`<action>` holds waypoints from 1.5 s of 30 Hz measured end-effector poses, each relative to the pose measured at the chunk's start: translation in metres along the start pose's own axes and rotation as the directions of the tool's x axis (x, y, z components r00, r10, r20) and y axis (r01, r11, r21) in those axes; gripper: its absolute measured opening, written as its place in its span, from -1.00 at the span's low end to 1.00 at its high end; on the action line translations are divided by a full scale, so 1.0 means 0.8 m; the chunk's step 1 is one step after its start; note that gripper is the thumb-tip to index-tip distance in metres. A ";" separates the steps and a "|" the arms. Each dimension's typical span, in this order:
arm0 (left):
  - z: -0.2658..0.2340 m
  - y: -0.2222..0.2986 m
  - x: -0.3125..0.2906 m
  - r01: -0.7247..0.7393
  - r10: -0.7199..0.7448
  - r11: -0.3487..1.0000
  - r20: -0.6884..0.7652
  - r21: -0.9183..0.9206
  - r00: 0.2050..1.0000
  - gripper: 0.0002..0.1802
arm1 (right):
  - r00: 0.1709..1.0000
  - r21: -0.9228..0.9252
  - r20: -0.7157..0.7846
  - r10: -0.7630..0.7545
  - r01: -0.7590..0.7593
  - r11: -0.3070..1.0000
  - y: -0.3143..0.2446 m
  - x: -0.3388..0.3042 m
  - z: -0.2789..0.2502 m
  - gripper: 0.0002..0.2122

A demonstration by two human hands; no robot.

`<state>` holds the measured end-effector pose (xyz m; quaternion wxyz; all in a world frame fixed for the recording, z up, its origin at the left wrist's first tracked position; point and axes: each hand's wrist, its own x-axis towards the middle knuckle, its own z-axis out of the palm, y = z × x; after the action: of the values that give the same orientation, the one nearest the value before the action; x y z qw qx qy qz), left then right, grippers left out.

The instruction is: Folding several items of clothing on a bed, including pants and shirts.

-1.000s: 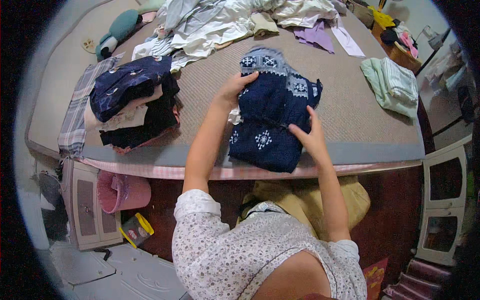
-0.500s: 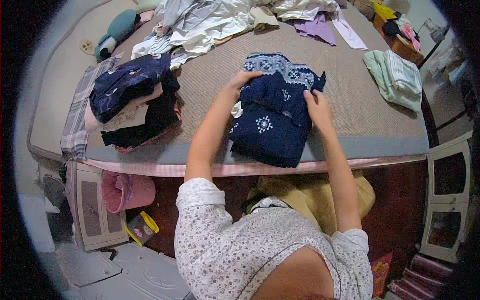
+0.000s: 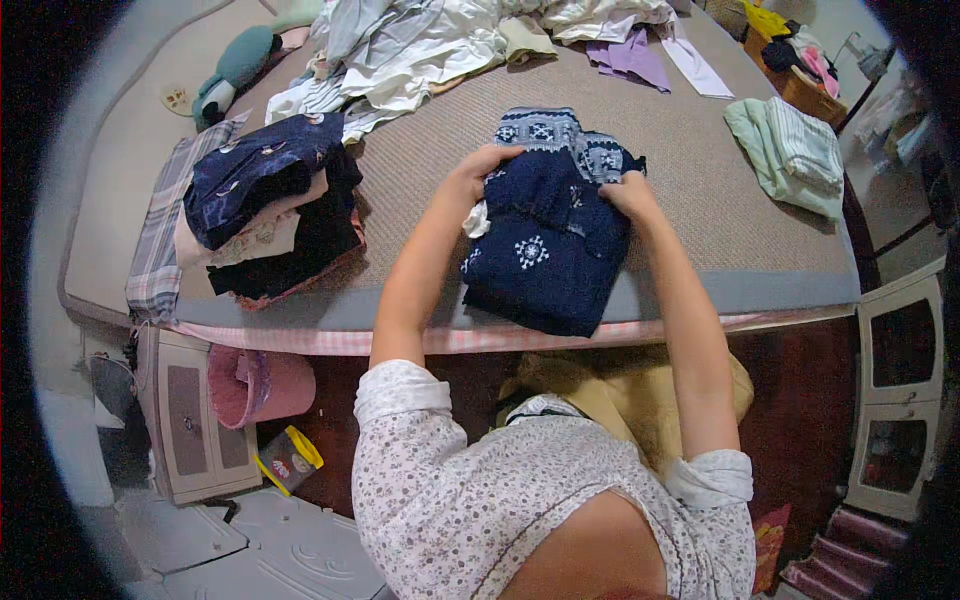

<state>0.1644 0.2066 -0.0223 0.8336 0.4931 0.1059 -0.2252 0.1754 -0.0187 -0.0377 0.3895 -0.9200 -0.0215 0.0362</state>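
A fold at the upper right of a dark navy knitted garment with white snowflake motifs and a grey-white patterned band (image 3: 560,270) is pinched between the curled fingers and thumb of the right hand (image 3: 628,192). At the garment's upper left edge, the thumb of the left hand (image 3: 485,170) is laid over the cloth; the other fingers are mostly hidden, and whether they are pressed against it cannot be told. The garment is laid in a folded bundle near the front edge of a bed covered with a beige-brown woven mat with a grey border (image 3: 410,190). A small crumpled white piece (image 3: 476,220) is seen between the left wrist and the bundle.

To the left, a stack of folded clothes topped with shiny navy fabric (image 3: 262,180) is set beside a grey plaid cloth (image 3: 170,235). To the right, a pale green folded cloth (image 3: 755,145) is partly covered by a white-and-green striped one (image 3: 805,145). Across the far side, a loose heap of white and grey garments (image 3: 420,55) is spread, with a lilac garment (image 3: 632,60) at its right.
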 end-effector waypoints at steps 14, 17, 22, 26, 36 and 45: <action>-0.011 -0.024 -0.001 -0.137 0.362 0.650 -0.146 0.747 0.921 -0.66 | 0.981 -0.095 -0.191 0.025 -0.044 0.995 0.016 -0.047 0.004 -0.52; -0.027 -0.010 -0.011 0.073 0.476 0.305 -0.219 0.950 0.852 -0.49 | 0.986 0.243 -0.061 0.152 -0.133 0.961 0.008 -0.045 -0.001 -0.56; 0.016 0.008 -0.026 0.133 0.145 0.798 -0.402 0.588 0.904 -0.47 | 0.907 0.827 0.353 0.231 -0.417 0.376 0.014 -0.012 -0.028 -0.73; -0.005 0.010 0.022 0.177 -0.003 0.842 -0.322 0.510 0.947 -0.64 | 0.817 0.804 0.514 0.262 -0.565 0.185 -0.015 -0.014 -0.042 -0.72; 0.026 0.017 0.051 -0.090 0.106 0.855 -0.003 0.511 0.994 -0.71 | 0.902 0.834 0.424 0.081 -0.423 0.355 0.005 0.021 -0.032 -0.70; 0.057 0.033 0.013 -0.415 0.397 0.844 0.124 0.339 0.909 -0.65 | 0.993 0.928 0.114 -0.016 -0.101 0.359 0.010 -0.001 -0.060 -0.75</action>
<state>0.1840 0.1747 0.0164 0.7607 0.6420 -0.0642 -0.0712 0.1784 -0.0587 -0.0102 0.8386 -0.5355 0.0064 0.0997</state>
